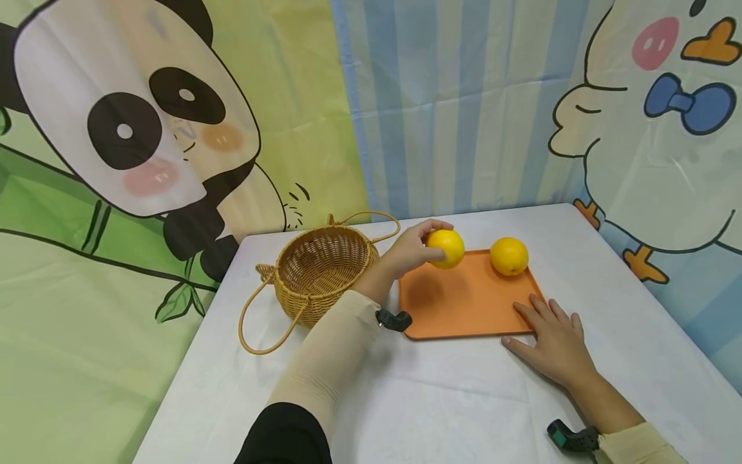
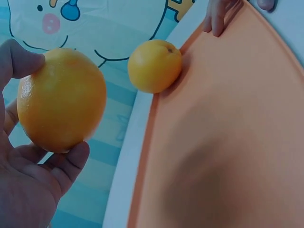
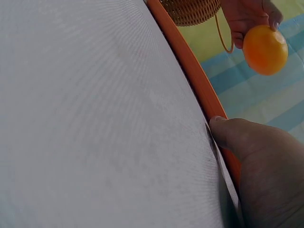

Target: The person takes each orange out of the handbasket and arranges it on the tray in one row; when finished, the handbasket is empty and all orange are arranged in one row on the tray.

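Observation:
My left hand grips a yellow-orange orange, thumb on one side and fingers on the other, raised above the back of the orange tray. In the left wrist view the held orange is clearly off the tray surface. A second orange sits at the tray's far right corner, apart from both hands. My right hand lies at the tray's front right corner, fingers spread and extended over the edge. In the right wrist view its thumb touches the tray's side.
Left of the tray stands a woven wicker basket, its two looped handles folded outward. My left forearm passes close to its right side. A white cloth covers the table, and printed curtains hang behind it.

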Action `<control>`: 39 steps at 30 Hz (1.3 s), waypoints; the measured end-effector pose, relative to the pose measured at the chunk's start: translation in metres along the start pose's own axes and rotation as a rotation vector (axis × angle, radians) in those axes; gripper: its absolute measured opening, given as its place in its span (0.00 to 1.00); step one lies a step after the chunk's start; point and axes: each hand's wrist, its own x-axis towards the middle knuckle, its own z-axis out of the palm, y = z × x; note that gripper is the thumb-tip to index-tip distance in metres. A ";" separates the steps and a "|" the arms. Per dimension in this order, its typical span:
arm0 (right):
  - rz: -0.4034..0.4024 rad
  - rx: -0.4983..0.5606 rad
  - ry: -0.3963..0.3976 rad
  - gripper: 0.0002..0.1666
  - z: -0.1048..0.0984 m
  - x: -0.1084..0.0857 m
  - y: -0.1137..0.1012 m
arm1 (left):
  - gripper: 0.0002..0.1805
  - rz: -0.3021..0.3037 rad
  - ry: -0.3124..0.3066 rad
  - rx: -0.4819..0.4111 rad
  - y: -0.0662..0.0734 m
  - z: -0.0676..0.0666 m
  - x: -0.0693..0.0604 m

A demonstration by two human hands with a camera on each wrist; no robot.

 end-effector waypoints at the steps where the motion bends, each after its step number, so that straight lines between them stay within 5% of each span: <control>1: 0.001 0.000 -0.001 0.57 0.000 0.000 0.000 | 0.30 -0.006 -0.001 -0.007 -0.003 0.002 0.001; 7: 0.011 0.000 -0.005 0.58 -0.001 0.000 0.001 | 0.31 -0.044 0.014 0.002 -0.018 0.012 0.007; 14: 0.026 0.006 -0.012 0.58 0.003 0.003 -0.001 | 0.31 -0.095 0.050 0.160 -0.034 0.018 0.009; 24: 0.027 -0.002 -0.011 0.59 0.003 0.003 -0.002 | 0.30 -0.131 0.053 0.164 -0.037 0.022 0.008; 30: 0.033 -0.012 -0.016 0.59 0.002 0.002 -0.001 | 0.30 -0.152 0.048 0.253 -0.042 0.023 0.009; 39: 0.028 -0.009 -0.018 0.59 0.002 0.001 0.000 | 0.34 -0.198 0.039 0.387 -0.062 0.023 0.028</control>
